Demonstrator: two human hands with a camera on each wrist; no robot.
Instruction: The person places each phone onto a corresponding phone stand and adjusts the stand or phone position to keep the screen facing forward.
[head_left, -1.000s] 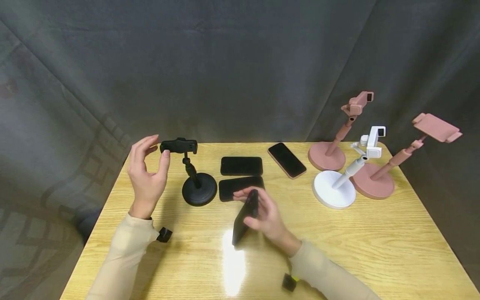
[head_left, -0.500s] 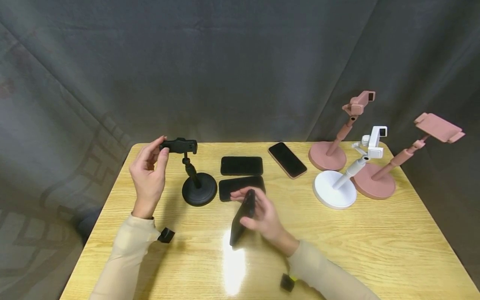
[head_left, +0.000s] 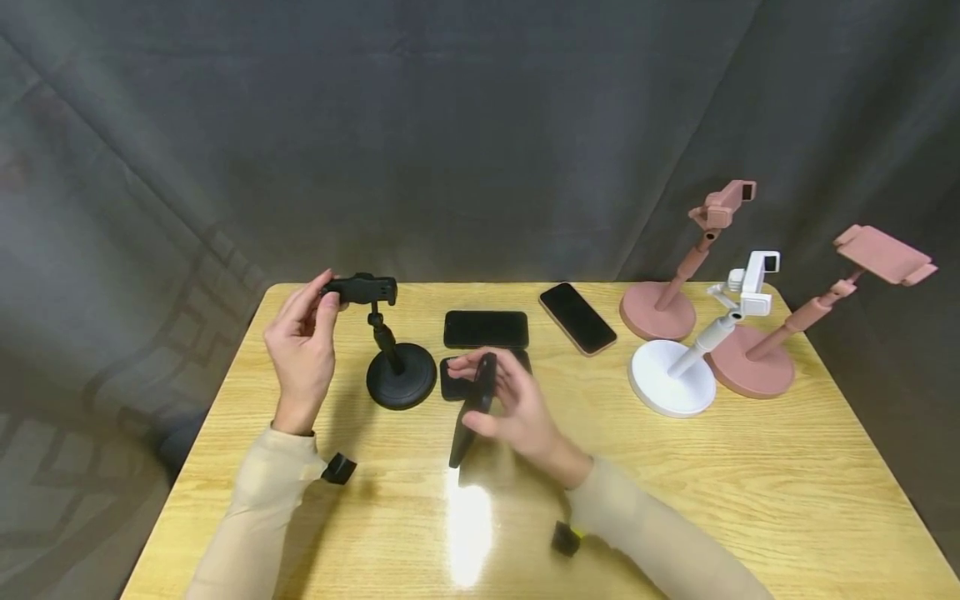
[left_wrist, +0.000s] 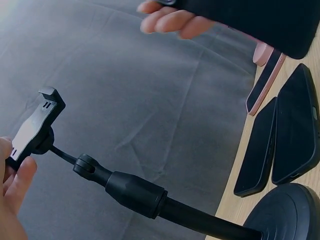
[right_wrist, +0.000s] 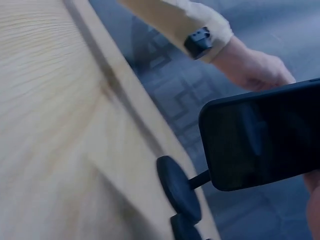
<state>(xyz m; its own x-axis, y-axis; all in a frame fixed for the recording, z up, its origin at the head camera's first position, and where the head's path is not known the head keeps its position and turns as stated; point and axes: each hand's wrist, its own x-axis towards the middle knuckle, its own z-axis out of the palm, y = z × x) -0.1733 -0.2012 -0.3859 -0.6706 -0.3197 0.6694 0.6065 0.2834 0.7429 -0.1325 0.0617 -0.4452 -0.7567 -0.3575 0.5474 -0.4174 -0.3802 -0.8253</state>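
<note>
A black phone stand with a round base stands at the left of the table. My left hand pinches the left end of its clamp head, thumb in front and fingers behind; the left wrist view shows the clamp close up. Above the table, right of that stand, my right hand holds a black phone, tilted on edge, between thumb and fingers. In the right wrist view the held phone's dark screen hides part of the stand.
Two black phones lie flat behind the right hand, the farther phone fully visible. A pink-edged phone lies to their right. At the table's right stand a white phone stand and two pink ones, one base behind it. A dark curtain hangs behind.
The left hand has gone from spread around the clamp's end to pinching it. My right hand has carried the phone slightly left and away from me, towards the black stand.
</note>
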